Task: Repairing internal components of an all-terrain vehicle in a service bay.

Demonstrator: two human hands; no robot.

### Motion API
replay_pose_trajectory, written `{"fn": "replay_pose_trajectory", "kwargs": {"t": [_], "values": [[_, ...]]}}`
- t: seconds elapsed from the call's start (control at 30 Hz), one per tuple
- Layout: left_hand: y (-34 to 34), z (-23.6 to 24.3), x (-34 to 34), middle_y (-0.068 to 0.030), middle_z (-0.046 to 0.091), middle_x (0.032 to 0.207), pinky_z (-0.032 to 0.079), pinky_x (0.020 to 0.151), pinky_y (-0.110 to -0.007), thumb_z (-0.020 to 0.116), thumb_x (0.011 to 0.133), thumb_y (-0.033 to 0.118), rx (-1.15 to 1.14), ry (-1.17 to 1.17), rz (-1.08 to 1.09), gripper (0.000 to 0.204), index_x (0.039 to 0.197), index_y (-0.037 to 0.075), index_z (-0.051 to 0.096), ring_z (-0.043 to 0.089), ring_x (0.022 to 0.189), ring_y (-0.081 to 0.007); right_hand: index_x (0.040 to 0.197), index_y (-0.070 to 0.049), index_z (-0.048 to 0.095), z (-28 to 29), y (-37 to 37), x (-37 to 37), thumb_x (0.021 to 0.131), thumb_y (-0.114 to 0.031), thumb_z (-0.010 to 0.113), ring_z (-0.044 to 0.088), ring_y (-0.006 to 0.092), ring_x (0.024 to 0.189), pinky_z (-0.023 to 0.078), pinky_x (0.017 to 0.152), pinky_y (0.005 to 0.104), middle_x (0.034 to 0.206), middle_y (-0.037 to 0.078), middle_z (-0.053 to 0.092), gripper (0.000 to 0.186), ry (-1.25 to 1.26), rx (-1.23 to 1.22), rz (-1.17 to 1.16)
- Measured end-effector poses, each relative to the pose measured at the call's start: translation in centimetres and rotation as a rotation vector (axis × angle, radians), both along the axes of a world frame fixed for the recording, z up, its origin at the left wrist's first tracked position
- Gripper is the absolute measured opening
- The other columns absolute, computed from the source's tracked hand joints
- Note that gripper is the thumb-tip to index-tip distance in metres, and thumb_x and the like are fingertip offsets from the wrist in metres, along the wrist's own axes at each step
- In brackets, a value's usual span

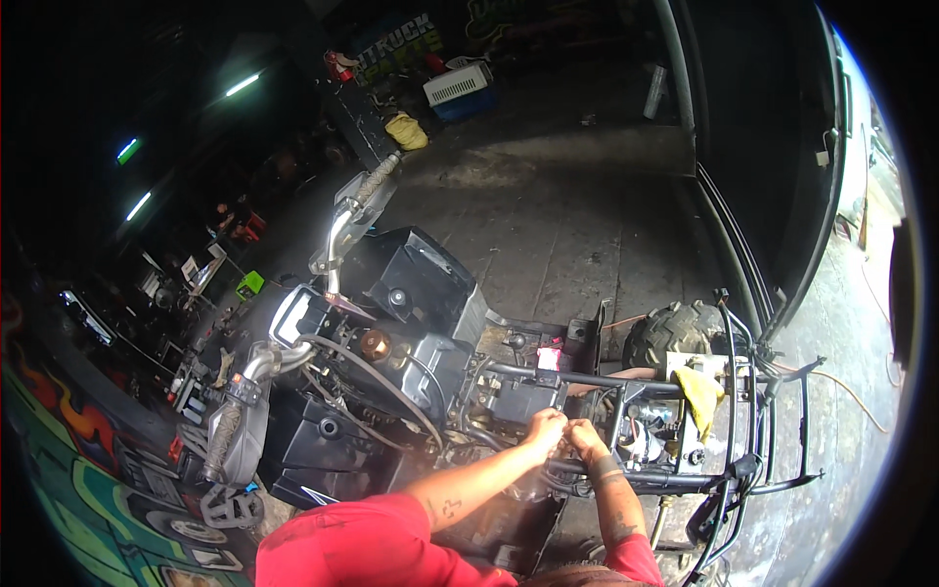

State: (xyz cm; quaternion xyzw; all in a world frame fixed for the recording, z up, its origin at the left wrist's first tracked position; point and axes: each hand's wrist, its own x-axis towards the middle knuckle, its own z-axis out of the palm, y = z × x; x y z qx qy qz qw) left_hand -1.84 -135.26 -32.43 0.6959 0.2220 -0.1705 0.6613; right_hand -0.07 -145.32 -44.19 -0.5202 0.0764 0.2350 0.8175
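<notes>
A stripped quad bike lies before me, its bare black frame tubes [638, 388] exposed behind the dark plastic body [425, 269]. Over the middle of the frame, my left hand [546, 432] and my right hand [585, 440] are close together with fingers pinched. Whatever they grip is too small or hidden to name. Just beyond my left hand sits a black box [523, 399] between the tubes. A yellow cloth [697, 396] hangs over the rear of the frame, to the right of my hands. Both forearms come from red sleeves.
The handlebar [337, 240] sticks up at the left. A knobby rear tyre [670, 338] and rear rack bars [763, 421] stand at the right. An orange hose [846, 393] runs over the floor. A white-and-blue crate [460, 90] and a yellow sack [406, 131] are at the back.
</notes>
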Motion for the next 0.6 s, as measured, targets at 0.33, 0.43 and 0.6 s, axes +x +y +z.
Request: {"fn": "replay_pose_trajectory", "kwargs": {"t": [0.33,0.43,0.6], "values": [[0.6,1.1,3.7,-0.0078,0.054,0.054,0.034,0.038,-0.029,0.056,0.07,0.016,0.673,-0.112,-0.731,0.013,0.066,0.004,0.062,0.048,0.043,-0.013,0.075,0.002,0.059,0.0,0.6,0.0,0.076,-0.002,0.052,0.052,0.0156,0.047,0.036,0.04,0.0257,0.06,0.008,0.057,0.008,0.068,0.083,-0.009],[1.2,0.4,5.2,-0.014,0.057,0.06,0.042,0.05,-0.032,0.058,0.064,0.017,0.806,-0.144,-0.857,0.016,0.067,0.001,0.063,0.056,0.056,-0.018,0.073,0.001,0.059,0.6,0.2,0.1,0.079,-0.005,0.058,0.055,0.0145,0.063,0.045,0.054,0.0256,0.069,0.007,0.058,0.009,0.108,0.068,0.019],[1.1,2.0,5.4,-0.0202,0.061,0.069,0.048,0.062,-0.035,0.06,0.057,0.018,0.782,0.056,-0.773,0.021,0.067,-0.001,0.064,0.063,0.07,-0.0243,0.073,0.001,0.06,0.9,0.2,0.1,0.079,-0.004,0.058,0.052,0.0131,0.059,0.044,0.052,0.0263,0.068,0.005,0.057,0.008,0.104,0.06,0.029]]}}
